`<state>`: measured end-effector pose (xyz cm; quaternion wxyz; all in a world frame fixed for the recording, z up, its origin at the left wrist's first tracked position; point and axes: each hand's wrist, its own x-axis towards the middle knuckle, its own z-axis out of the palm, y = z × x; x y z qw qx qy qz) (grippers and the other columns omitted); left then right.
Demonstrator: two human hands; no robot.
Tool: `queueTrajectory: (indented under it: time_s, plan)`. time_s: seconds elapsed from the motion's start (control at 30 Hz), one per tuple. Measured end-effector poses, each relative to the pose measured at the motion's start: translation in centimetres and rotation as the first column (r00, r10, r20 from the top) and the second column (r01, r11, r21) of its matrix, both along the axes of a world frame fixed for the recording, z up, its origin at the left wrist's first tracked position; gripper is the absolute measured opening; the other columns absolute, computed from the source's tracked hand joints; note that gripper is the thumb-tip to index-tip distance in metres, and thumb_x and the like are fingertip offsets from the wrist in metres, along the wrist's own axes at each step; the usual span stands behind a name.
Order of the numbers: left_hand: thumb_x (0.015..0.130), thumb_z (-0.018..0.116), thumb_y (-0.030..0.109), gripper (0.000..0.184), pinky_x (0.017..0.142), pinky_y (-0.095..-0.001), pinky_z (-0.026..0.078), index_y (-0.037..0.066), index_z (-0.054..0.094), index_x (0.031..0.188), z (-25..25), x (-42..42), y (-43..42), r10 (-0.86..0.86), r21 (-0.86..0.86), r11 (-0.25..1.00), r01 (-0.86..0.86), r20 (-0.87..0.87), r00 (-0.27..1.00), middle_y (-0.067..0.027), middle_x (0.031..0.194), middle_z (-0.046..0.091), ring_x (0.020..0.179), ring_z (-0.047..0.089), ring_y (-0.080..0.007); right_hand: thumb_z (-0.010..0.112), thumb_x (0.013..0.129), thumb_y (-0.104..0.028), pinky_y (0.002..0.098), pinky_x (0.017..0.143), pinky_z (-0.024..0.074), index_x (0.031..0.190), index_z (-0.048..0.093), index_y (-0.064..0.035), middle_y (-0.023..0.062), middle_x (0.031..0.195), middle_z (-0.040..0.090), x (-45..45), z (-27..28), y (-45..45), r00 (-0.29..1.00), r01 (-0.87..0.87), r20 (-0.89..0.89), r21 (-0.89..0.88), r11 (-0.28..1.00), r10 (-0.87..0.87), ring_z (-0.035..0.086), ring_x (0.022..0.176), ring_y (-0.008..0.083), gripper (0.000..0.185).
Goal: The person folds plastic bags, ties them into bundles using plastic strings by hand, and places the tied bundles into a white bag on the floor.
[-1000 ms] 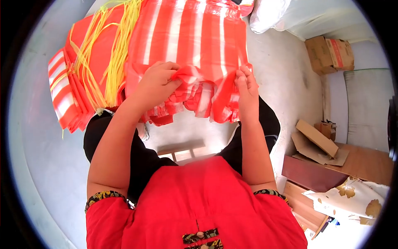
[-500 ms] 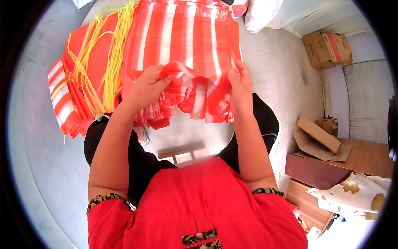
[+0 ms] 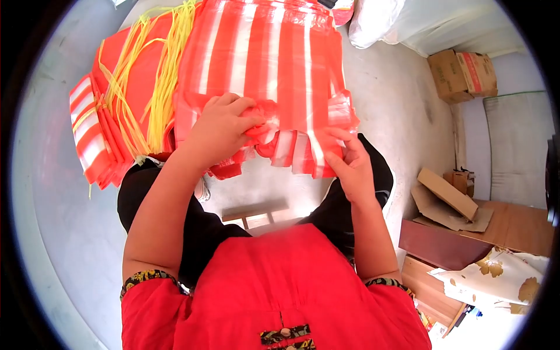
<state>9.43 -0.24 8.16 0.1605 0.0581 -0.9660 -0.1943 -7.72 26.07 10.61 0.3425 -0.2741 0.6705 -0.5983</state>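
A stack of red-and-white striped plastic bags [image 3: 262, 58] lies in front of me, its near edge ragged and hanging in strips over my knees. My left hand [image 3: 224, 127] is closed on a crumpled part of the top bag's near edge, left of the middle. At the right corner, my right hand [image 3: 354, 170] has thumb and forefinger apart, beside the bag's hanging edge and close to it. Left of the stack lie yellow ties [image 3: 166, 87] across folded red plastic [image 3: 131, 64], with a bundle of striped bags [image 3: 87, 131] next to them.
A cardboard box [image 3: 461, 74] stands by the wall at the upper right. Flattened cardboard [image 3: 449, 201] rests on a brown wooden cabinet [image 3: 513, 224], near a flowered cloth [image 3: 496, 271]. A white plastic sack [image 3: 373, 23] sits beyond the stack. Below is a wooden stool part [image 3: 256, 213].
My right hand has moved down and right, and its fingers have spread from a pinch on the bag's edge. My left hand has turned over the edge; the top bag lies flatter.
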Motion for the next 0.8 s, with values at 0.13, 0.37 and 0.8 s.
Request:
queueTrajectory:
  time_s: [0.13, 0.37, 0.8]
  plan:
    - [0.074, 0.081, 0.010, 0.041, 0.104, -0.0470, 0.048, 0.016, 0.076, 0.115, -0.2, 0.1, -0.2, -0.026, -0.055, 0.998, 0.026, -0.011, 1.000, -0.0063, 0.132, 0.066, 0.120, 0.061, -0.0307, 0.062, 0.097, 0.004, 0.0295, 0.095, 0.0525, 0.134, 0.065, -0.0007, 0.0052, 0.121, 0.068, -1.3, 2.5, -5.0, 0.975, -0.129, -0.166, 0.118, 0.985, 0.147, 0.064, 0.109, 0.0120, 0.037]
    - [0.073, 0.078, 0.008, 0.038, 0.100, -0.0459, 0.049, 0.016, 0.078, 0.111, -0.7, 0.2, -0.2, -0.048, -0.099, 0.994, 0.042, -0.065, 0.997, -0.0061, 0.119, 0.068, 0.114, 0.064, -0.0292, 0.051, 0.113, -0.025, 0.0320, 0.093, 0.0577, 0.140, 0.059, -0.0024, 0.0090, 0.126, 0.069, -2.0, -0.2, -12.3, 0.962, -0.227, 0.180, 0.104, 0.968, 0.207, 0.071, 0.103, 0.0158, 0.036]
    - [0.068, 0.077, 0.001, 0.028, 0.089, -0.0399, 0.056, 0.009, 0.078, 0.094, 0.9, 0.1, 0.3, -0.048, -0.065, 0.997, 0.035, -0.214, 0.976, -0.0074, 0.109, 0.066, 0.107, 0.064, -0.0279, 0.048, 0.113, -0.016, 0.0285, 0.087, 0.0582, 0.146, 0.058, -0.0036, 0.0092, 0.106, 0.074, -0.7, -0.4, -13.3, 0.966, -0.257, 0.039, 0.169, 0.952, 0.254, 0.072, 0.099, 0.0148, 0.037]
